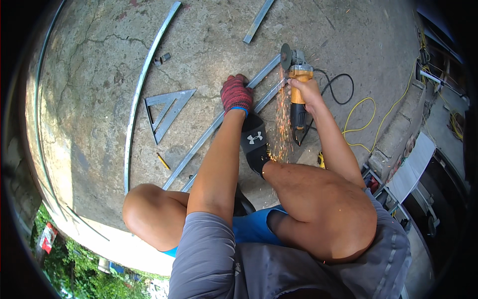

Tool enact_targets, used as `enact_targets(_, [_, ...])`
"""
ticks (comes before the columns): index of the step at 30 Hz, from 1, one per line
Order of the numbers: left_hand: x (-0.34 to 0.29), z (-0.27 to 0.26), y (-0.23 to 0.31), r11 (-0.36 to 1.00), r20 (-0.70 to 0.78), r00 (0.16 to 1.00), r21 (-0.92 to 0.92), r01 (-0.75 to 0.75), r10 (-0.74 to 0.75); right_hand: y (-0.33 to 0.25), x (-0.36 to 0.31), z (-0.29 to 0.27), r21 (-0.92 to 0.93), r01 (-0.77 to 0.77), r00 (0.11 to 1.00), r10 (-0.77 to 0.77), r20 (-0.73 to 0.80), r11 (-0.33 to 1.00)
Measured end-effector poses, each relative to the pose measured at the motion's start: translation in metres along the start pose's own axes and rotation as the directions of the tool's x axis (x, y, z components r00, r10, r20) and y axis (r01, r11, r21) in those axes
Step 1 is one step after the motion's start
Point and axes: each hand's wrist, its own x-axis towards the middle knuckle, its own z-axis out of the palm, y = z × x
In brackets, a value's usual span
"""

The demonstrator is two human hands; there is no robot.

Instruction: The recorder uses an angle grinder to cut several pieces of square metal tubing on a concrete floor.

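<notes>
My right hand (307, 92) is bare and wrapped around a yellow and black angle grinder (300, 74). Its disc (286, 56) stands at the far end of a silver metal bar (266, 70), and orange sparks (283, 124) stream down toward my foot. In a red and black knit glove with a blue cuff, my left hand (236, 93) grips that bar on the concrete. A second metal bar (274, 94) lies alongside it, partly hidden by my left arm and foot. My foot in a black slide sandal (255, 137) rests over the second bar.
A metal triangle square (169, 112), a yellow pencil (163, 161) and small metal offcuts (162, 60) lie left. A long metal strip (142, 84) lies beyond them. Black cable (351, 84) and yellow cord (373, 119) loop at right, beside a concrete ledge (398, 117).
</notes>
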Motion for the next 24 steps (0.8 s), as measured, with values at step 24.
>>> enact_targets(24, [0.0, 0.002, -0.003, 1.0, -0.023, 0.999, -0.016, -0.027, 0.026, 0.01, -0.01, -0.003, -0.009, 0.011, 1.0, -0.01, 0.029, 1.0])
